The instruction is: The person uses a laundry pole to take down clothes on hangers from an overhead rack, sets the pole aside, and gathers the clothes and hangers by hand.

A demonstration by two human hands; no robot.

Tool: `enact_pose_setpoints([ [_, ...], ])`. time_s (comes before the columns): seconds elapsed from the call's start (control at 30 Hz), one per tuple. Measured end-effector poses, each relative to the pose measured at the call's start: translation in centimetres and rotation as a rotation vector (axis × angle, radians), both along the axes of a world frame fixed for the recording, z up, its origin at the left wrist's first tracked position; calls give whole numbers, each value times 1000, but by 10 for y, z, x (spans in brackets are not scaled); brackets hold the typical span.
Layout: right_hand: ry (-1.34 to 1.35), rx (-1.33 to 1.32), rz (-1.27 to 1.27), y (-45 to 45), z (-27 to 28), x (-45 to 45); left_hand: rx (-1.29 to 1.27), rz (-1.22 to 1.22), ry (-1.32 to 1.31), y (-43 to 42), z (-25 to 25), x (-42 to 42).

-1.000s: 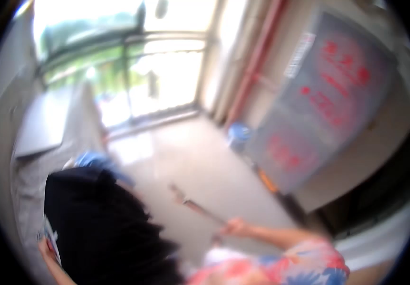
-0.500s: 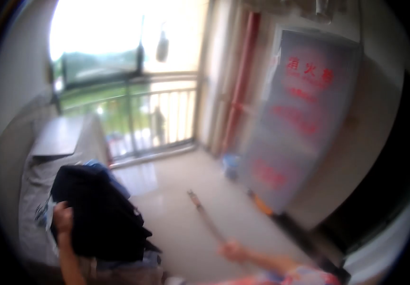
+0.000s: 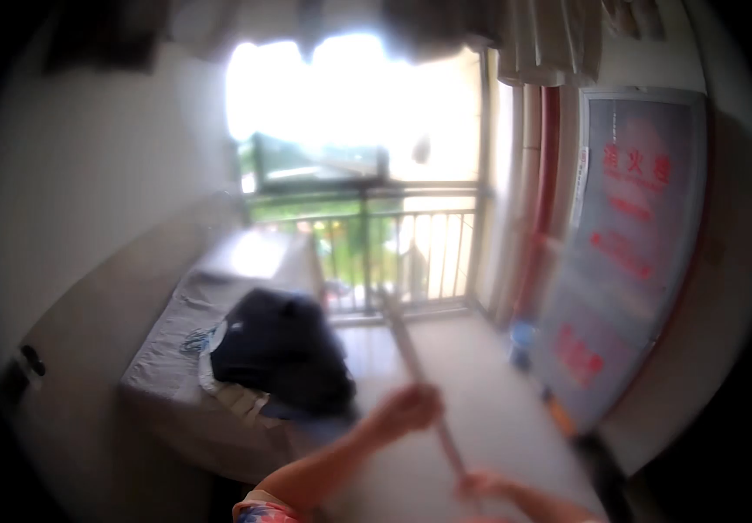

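Pole (image 3: 407, 344): looks smooth, material too blurred to tell. Clothes (image 3: 280, 353): matt dark cloth. Cover (image 3: 168, 340): creased matt cloth. Board (image 3: 254, 254): flat, glossy. Floor (image 3: 489, 366): glossy, smooth, tile-like. Railing (image 3: 364, 253): looks like metal. Bucket (image 3: 522, 335): looks like plastic. Upper wall (image 3: 114, 174): matt, smooth.

left sleeve (image 3: 264, 509): short | print: pink, red, blue | hands (image 3: 414, 408): bare

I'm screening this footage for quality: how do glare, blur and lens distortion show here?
Head view: the upper window is blown out to white, its light reflecting off the floor; head view: the pole, left hand and right hand look blurred; head view: the edge of the red-lettered door curves, and the corners fall to black.
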State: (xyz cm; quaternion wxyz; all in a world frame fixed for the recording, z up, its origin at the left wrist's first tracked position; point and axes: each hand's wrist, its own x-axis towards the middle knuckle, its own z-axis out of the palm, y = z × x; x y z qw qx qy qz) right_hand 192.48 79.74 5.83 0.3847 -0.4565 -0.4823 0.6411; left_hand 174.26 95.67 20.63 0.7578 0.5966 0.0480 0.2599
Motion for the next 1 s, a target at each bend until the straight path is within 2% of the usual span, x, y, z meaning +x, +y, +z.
enact_pose_setpoints([
  [0.03,-123,15,10,-20,-29,1,109,139,6,-2,22,-15],
  [0.1,-194,-56,-19,-39,-54,-3,130,188,-150,-3,50,-41],
  [0.13,-206,-90,-33,-46,-62,-7,143,237,-144,-6,66,-57],
  [0.17,-205,-120,-42,-49,-65,-11,153,294,-134,-10,83,-71],
  [0.23,-194,-157,-43,-51,-70,-21,340,460,-120,-14,113,-97],
  [0.3,-195,-166,-31,-46,-74,-32,335,547,-162,-18,137,-121],
  [0.37,-188,-167,-10,-38,-74,-40,439,683,-156,-18,162,-137],
  [0.67,-178,-207,98,-12,-90,-85,533,1089,-145,-35,240,-215],
  [0.77,-132,-240,132,-6,-101,-95,633,1122,-88,-44,255,-226],
  [0.83,-50,-251,156,6,-106,-93,793,1149,171,-51,255,-200],
  [0.9,57,-152,150,24,-91,-113,807,976,160,-49,241,-203],
  [1.0,272,370,61,76,46,-172,1195,953,396,-68,216,-216],
])
